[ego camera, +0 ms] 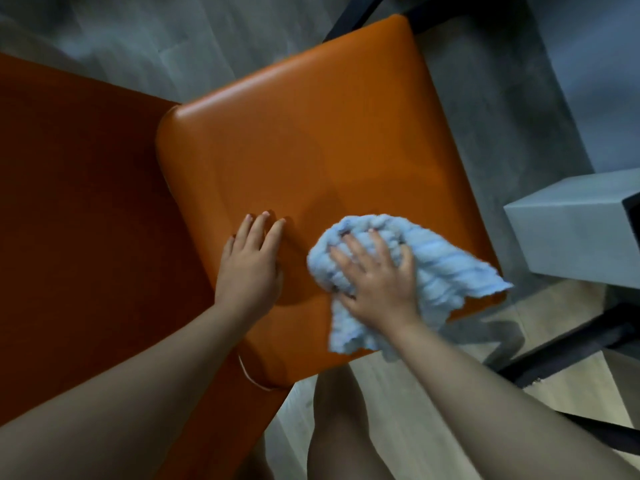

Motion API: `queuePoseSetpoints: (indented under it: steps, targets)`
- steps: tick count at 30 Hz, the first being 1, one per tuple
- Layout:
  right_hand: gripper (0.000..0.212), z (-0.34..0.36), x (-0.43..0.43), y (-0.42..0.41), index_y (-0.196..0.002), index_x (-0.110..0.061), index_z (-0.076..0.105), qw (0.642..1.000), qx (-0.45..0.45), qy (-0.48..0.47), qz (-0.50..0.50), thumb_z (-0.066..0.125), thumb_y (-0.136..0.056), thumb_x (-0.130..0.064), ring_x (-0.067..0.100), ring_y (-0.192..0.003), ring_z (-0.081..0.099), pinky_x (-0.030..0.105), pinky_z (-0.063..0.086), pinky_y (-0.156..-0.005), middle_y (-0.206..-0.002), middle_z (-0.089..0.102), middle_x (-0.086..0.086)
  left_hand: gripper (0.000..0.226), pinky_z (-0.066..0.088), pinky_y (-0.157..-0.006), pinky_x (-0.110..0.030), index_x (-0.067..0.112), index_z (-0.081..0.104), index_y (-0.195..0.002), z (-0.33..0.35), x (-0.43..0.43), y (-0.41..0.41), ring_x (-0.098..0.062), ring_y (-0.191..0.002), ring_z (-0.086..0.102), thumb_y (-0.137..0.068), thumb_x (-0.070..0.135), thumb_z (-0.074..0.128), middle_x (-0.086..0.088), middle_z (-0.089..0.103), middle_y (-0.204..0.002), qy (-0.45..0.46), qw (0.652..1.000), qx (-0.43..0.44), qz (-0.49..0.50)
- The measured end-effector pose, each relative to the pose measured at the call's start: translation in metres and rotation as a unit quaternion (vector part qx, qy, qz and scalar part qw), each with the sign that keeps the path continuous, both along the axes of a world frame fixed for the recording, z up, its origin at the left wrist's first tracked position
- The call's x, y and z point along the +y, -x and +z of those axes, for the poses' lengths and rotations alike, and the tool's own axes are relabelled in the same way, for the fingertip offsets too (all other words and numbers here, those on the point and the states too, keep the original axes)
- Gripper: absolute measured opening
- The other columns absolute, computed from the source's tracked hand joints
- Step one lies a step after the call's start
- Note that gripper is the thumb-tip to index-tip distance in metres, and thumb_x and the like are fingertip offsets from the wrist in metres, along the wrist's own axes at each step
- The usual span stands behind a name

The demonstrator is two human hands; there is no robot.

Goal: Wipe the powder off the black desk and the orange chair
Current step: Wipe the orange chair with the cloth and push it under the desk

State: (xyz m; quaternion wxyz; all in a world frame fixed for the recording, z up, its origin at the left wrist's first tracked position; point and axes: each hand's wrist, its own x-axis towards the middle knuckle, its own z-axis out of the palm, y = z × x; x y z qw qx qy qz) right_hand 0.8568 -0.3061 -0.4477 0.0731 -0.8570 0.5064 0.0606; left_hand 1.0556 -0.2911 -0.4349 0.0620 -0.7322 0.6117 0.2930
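Observation:
The orange chair's padded seat (311, 143) fills the middle of the head view, with its backrest (79, 209) at the left. My left hand (249, 268) rests flat on the seat near its left edge, fingers straight. My right hand (374, 275) presses a bunched light-blue fluffy cloth (440, 275) onto the seat's near right part, fingers spread over it. No powder shows on the seat. The black desk is not clearly in view.
A grey box-like block (571, 230) stands right of the chair. Dark metal frame bars (568, 348) run along the lower right and the top. My bare legs (346, 427) are below the seat's near edge, over a pale wood floor (381, 372).

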Motion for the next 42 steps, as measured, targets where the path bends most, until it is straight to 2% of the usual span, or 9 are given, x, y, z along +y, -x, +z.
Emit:
queuePoseSetpoints:
  steps: [3, 6, 11, 15, 18, 21, 26, 30, 42]
  targets:
    - [0.056, -0.003, -0.038, 0.058, -0.130, -0.012, 0.055, 0.965, -0.005, 0.006, -0.263, 0.063, -0.079, -0.033, 0.040, -0.128, 0.045, 0.063, 0.035, -0.094, -0.136, 0.053, 0.015, 0.065, 0.007, -0.117, -0.045, 0.028, 0.012, -0.150, -0.007, -0.019, -0.006, -0.024, -0.146, -0.001, -0.096, 0.029, 0.047, -0.001, 0.007, -0.159, -0.002, 1.000, -0.017, -0.002]
    - [0.058, -0.008, -0.075, 0.059, -0.140, -0.011, 0.039, 0.822, -0.032, -0.011, -0.568, 0.053, -0.089, -0.034, 0.036, -0.136, 0.030, 0.053, 0.027, -0.101, -0.147, 0.039, 0.015, 0.066, 0.007, -0.117, -0.046, 0.029, 0.010, -0.150, -0.011, -0.042, -0.009, -0.024, -0.146, -0.002, -0.095, 0.035, 0.046, 0.000, 0.006, -0.159, 0.001, 1.000, -0.025, -0.003]
    - [0.066, -0.004, -0.061, -0.043, -0.135, -0.030, 0.051, 0.986, -0.014, -0.012, -0.165, 0.067, -0.072, -0.045, 0.030, -0.138, 0.035, 0.060, 0.029, -0.103, -0.146, 0.044, -0.002, 0.063, 0.010, -0.115, -0.048, 0.027, 0.013, -0.150, -0.015, -0.076, -0.006, -0.026, -0.146, 0.002, -0.095, 0.035, 0.043, -0.001, 0.008, -0.159, 0.023, 0.999, -0.035, 0.018]
    - [0.074, -0.004, -0.114, -0.037, -0.124, -0.030, 0.063, 0.989, 0.031, 0.045, 0.140, 0.077, -0.056, -0.055, 0.026, -0.119, 0.057, 0.050, 0.049, -0.089, -0.130, 0.061, -0.003, 0.059, 0.008, -0.117, -0.047, 0.027, 0.014, -0.150, -0.021, -0.106, -0.028, -0.030, -0.146, 0.001, -0.097, 0.039, 0.037, -0.005, 0.007, -0.159, 0.025, 0.995, -0.009, 0.101]
    - [0.065, -0.011, -0.171, -0.010, -0.142, -0.018, 0.041, 0.990, -0.011, -0.020, -0.138, 0.062, -0.085, -0.039, 0.028, -0.139, 0.033, 0.047, 0.026, -0.109, -0.150, 0.038, 0.005, 0.067, 0.000, -0.116, -0.049, 0.034, 0.000, -0.150, -0.027, -0.126, -0.040, -0.033, -0.144, -0.012, -0.095, 0.054, 0.033, -0.004, -0.008, -0.159, -0.021, 0.994, -0.008, 0.106]
    - [0.063, -0.010, -0.199, -0.016, -0.148, -0.017, 0.027, 0.889, -0.055, -0.021, -0.455, 0.046, -0.092, -0.040, 0.028, -0.143, 0.019, 0.047, 0.016, -0.110, -0.156, 0.025, 0.005, 0.098, -0.004, -0.113, -0.053, 0.034, -0.013, -0.148, -0.028, -0.137, -0.038, -0.040, -0.140, -0.022, -0.080, 0.068, 0.050, -0.006, -0.022, -0.156, -0.083, 0.994, -0.029, 0.059]
    - [0.067, -0.010, -0.167, -0.105, -0.150, -0.030, 0.020, 0.994, -0.018, -0.065, -0.088, 0.046, -0.090, -0.044, 0.028, -0.147, 0.003, 0.051, 0.005, -0.113, -0.160, 0.012, -0.002, 0.119, 0.010, -0.113, -0.057, 0.029, -0.007, -0.150, -0.021, -0.137, -0.044, -0.047, -0.139, -0.014, -0.066, 0.056, 0.074, -0.014, -0.019, -0.155, -0.086, 0.996, -0.030, 0.012]
    - [0.072, -0.015, -0.223, -0.117, -0.151, -0.032, 0.012, 0.984, 0.052, -0.069, 0.156, 0.043, -0.089, -0.052, 0.029, -0.146, 0.004, 0.051, 0.010, -0.113, -0.160, 0.008, -0.003, 0.121, 0.012, -0.113, -0.055, 0.027, -0.005, -0.150, -0.020, -0.136, -0.044, -0.049, -0.140, -0.008, -0.065, 0.055, 0.076, -0.016, -0.013, -0.156, -0.067, 0.996, -0.056, -0.014]
    - [0.058, -0.008, -0.344, -0.072, -0.132, -0.026, 0.044, 0.966, 0.013, -0.103, -0.238, 0.046, -0.081, -0.053, 0.031, -0.130, 0.032, 0.048, 0.029, -0.100, -0.140, 0.043, 0.004, 0.121, 0.022, -0.111, -0.055, 0.031, -0.016, -0.147, -0.023, -0.134, -0.045, -0.045, -0.141, -0.010, -0.069, 0.056, 0.073, -0.010, -0.016, -0.156, -0.067, 0.996, -0.061, -0.006]
